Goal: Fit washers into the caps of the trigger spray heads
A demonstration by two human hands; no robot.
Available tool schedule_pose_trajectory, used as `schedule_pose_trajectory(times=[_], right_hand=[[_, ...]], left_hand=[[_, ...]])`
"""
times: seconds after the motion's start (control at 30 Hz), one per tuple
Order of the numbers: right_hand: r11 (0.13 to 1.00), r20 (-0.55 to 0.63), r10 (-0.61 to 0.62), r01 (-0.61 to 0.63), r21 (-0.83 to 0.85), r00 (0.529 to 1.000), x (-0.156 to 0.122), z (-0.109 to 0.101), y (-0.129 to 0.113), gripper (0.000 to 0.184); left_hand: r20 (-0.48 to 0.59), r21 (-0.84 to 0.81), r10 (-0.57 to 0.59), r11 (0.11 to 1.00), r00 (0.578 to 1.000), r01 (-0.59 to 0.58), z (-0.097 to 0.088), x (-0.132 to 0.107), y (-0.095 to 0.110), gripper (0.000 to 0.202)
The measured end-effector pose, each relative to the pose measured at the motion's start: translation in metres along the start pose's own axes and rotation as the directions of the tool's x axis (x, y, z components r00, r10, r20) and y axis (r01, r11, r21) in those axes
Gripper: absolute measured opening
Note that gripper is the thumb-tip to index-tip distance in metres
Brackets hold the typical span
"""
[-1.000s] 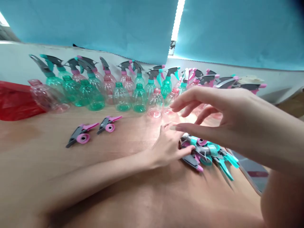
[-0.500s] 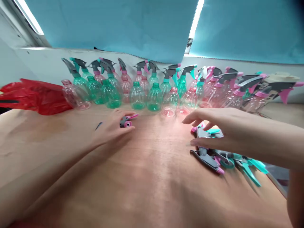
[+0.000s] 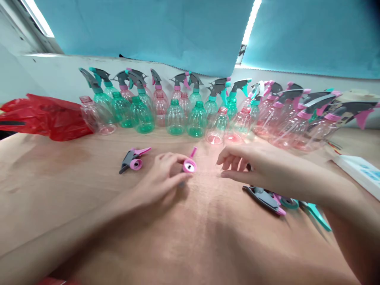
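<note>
My left hand [image 3: 166, 172] pinches a pink-collared spray trigger head [image 3: 189, 166] above the middle of the table, its collar opening facing me. To the left of that hand, a second grey and pink trigger head [image 3: 132, 160] lies on the wood. My right hand [image 3: 240, 164] hovers a short way to the right, thumb and fingers apart, with nothing seen between them. Below and behind my right wrist is a pile of grey, pink and teal trigger heads [image 3: 265, 198], partly covered by the arm.
Clear green and pink bottles stand along the back; several are uncapped, such as a green bottle [image 3: 197, 120], others carry trigger heads. A red plastic bag [image 3: 50, 118] lies at the back left. A white box-like thing [image 3: 360, 172] sits at the right edge.
My left hand has moved right with a trigger head, uncovering the other one on the table. My right hand has shifted slightly left, and its fingers are more curled.
</note>
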State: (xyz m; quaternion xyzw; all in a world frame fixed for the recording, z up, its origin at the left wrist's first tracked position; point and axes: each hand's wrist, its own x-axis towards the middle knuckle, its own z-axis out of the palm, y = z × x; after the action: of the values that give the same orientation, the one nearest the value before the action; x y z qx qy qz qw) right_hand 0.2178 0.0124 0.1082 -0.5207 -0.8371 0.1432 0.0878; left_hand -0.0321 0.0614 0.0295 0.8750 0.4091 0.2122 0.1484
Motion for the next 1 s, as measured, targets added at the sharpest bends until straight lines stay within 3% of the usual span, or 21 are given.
schedule_pose_trajectory(times=[0.1, 0.2, 0.27, 0.4, 0.53, 0.67, 0.73, 0.83, 0.9, 1.0], right_hand=[[0.998, -0.030, -0.056, 0.056, -0.014, 0.998, 0.000, 0.001, -0.005, 0.016], [0.996, -0.040, -0.084, 0.084, 0.007, 0.996, -0.006, 0.000, -0.008, 0.010], [0.995, -0.040, -0.094, 0.095, 0.031, 0.995, -0.011, -0.002, -0.010, 0.009], [0.991, -0.042, -0.130, 0.132, 0.039, 0.991, -0.013, 0.002, -0.017, 0.013], [0.971, 0.021, -0.223, 0.220, 0.094, 0.975, -0.006, 0.012, -0.020, 0.013], [0.965, 0.097, -0.238, 0.224, 0.134, 0.966, -0.004, 0.015, -0.014, 0.008], [0.968, 0.077, -0.248, 0.243, 0.064, 0.966, -0.005, 0.013, -0.011, 0.009], [0.963, 0.076, -0.266, 0.269, -0.034, 0.961, -0.009, 0.012, -0.013, 0.015], [0.959, 0.108, -0.277, 0.282, -0.029, 0.955, -0.013, 0.012, -0.017, 0.015], [0.948, 0.125, -0.317, 0.313, 0.048, 0.940, -0.018, 0.012, -0.023, 0.014]], left_hand=[[-0.007, -0.248, 0.089, 0.965, 0.996, -0.088, 0.013, -0.015, 0.035, 0.024], [-0.171, -0.236, 0.251, 0.928, 0.953, -0.287, 0.020, -0.018, 0.052, 0.023], [-0.262, -0.192, 0.296, 0.917, 0.918, -0.351, 0.023, -0.016, 0.054, 0.021], [-0.357, -0.133, 0.297, 0.923, 0.886, -0.362, 0.029, -0.014, 0.048, 0.023], [-0.354, -0.146, 0.300, 0.918, 0.886, -0.370, 0.038, -0.020, 0.040, 0.021], [-0.334, -0.165, 0.358, 0.889, 0.872, -0.428, 0.045, -0.022, 0.034, 0.024], [-0.306, -0.177, 0.384, 0.876, 0.871, -0.449, 0.044, -0.020, 0.035, 0.026], [-0.152, -0.284, 0.364, 0.875, 0.919, -0.393, 0.036, -0.020, 0.042, 0.023], [0.015, -0.430, 0.317, 0.858, 0.948, -0.280, 0.029, -0.022, 0.047, 0.019], [0.211, -0.625, 0.268, 0.777, 0.940, -0.081, 0.021, -0.028, 0.052, 0.018]])
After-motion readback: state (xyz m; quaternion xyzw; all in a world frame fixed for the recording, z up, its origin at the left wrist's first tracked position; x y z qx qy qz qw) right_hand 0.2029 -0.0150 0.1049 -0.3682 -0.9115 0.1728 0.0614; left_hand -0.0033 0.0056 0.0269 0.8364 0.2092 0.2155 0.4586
